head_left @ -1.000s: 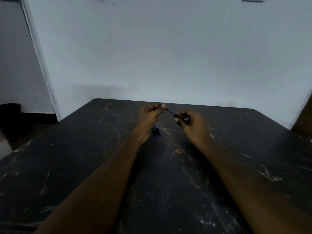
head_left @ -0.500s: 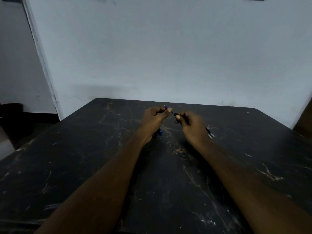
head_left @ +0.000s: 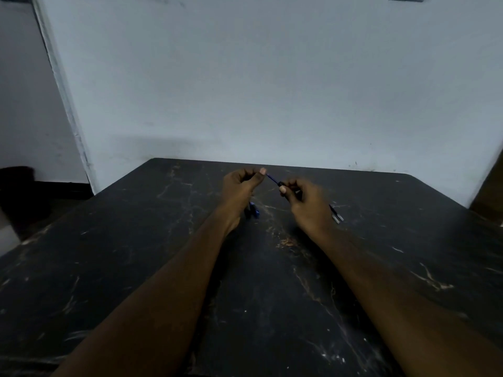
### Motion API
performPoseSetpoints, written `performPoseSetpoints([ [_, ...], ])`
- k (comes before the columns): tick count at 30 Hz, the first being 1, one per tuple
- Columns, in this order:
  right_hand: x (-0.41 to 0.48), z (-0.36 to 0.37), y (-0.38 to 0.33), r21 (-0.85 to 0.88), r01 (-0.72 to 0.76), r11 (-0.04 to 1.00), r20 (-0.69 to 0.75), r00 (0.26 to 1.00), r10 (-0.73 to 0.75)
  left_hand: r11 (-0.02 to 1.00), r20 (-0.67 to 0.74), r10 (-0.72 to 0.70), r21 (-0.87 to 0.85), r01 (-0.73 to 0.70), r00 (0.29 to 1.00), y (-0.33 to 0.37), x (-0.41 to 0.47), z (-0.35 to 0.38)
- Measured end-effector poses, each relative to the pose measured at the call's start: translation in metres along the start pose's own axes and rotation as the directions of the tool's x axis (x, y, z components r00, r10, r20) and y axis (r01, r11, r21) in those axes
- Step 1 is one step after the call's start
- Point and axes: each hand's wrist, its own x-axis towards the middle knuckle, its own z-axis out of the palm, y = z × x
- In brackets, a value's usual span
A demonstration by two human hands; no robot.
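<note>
Now the blue refill (head_left: 272,178) shows only as a short stretch between the hands; a second ago more of it lay bare, so I judge it has slid further into the pen (head_left: 335,213). The left hand (head_left: 241,186), fingers curled, pinches the refill's far end between thumb and forefinger; the right hand (head_left: 304,202) is curled round the black pen, whose back end pokes out behind it, low over the table (head_left: 136,254). The hands hover above the table's far middle, close but not touching; they have drawn nearer to each other. A small blue cap (head_left: 255,211) lies on the table just beside the left wrist, untouched. By my reading the refill is nearly seated; what remains is a last straight push, so the thin tube does not bend, then the cap.
</note>
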Motion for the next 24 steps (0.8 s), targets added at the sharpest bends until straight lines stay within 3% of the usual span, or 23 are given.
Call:
performPoseSetpoints([
  [7,-0.003,-0.001,0.001,-0.008,-0.009,1.000,-0.010,1.000,0.009,0.991,0.064,0.070,0.111,-0.077,0.996,-0.010,0.004,0.000],
  [13,-0.003,0.001,0.001,0.009,-0.021,1.000,-0.005,1.000,0.021,0.976,-0.002,0.075,0.205,-0.073,0.997,-0.012,0.012,-0.005],
  [15,-0.003,0.001,0.002,0.023,-0.027,0.999,-0.015,1.000,0.027,0.949,0.000,0.084,0.306,-0.080,0.996,-0.012,0.014,-0.012],
  [19,-0.002,0.001,0.003,0.035,-0.042,0.999,-0.017,0.999,0.042,0.779,0.075,0.076,0.618,-0.106,0.994,-0.023,0.018,-0.029],
  [24,-0.001,0.002,0.006,0.044,-0.054,0.998,-0.022,0.998,0.055,0.476,0.232,-0.093,0.864,-0.161,0.968,-0.026,0.014,-0.034],
])
